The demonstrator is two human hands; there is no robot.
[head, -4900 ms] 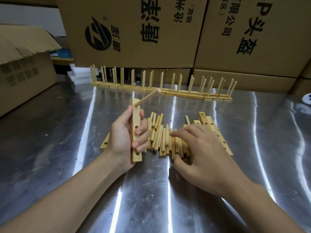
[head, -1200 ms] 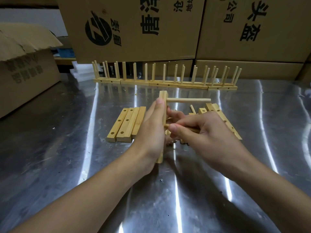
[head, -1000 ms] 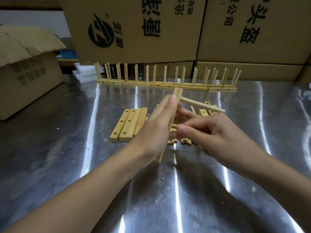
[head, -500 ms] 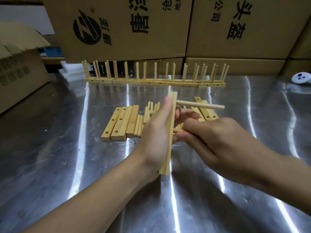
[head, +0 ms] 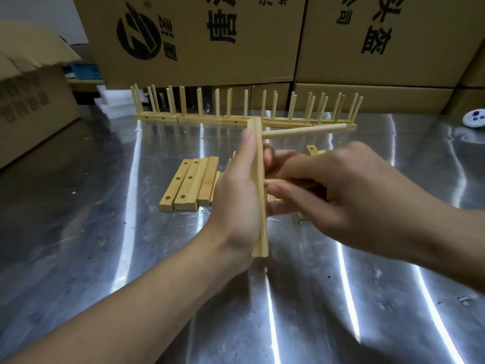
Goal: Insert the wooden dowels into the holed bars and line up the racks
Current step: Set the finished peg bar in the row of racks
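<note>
My left hand grips a holed wooden bar upright above the metal table. One dowel sticks out to the right from the bar's top hole. My right hand pinches a second dowel, whose tip meets the bar's middle. Three spare bars lie side by side behind my left hand. Loose dowels lie mostly hidden behind my hands. A row of finished racks stands along the back of the table.
Large printed cardboard boxes form a wall behind the racks. Another carton stands at the left. A small white round object lies at the far right. One more holed bar peeks out above my right hand.
My right hand took a second dowel from the pile and brought it to the bar's middle hole. My left hand turned the bar so the first dowel points right.
</note>
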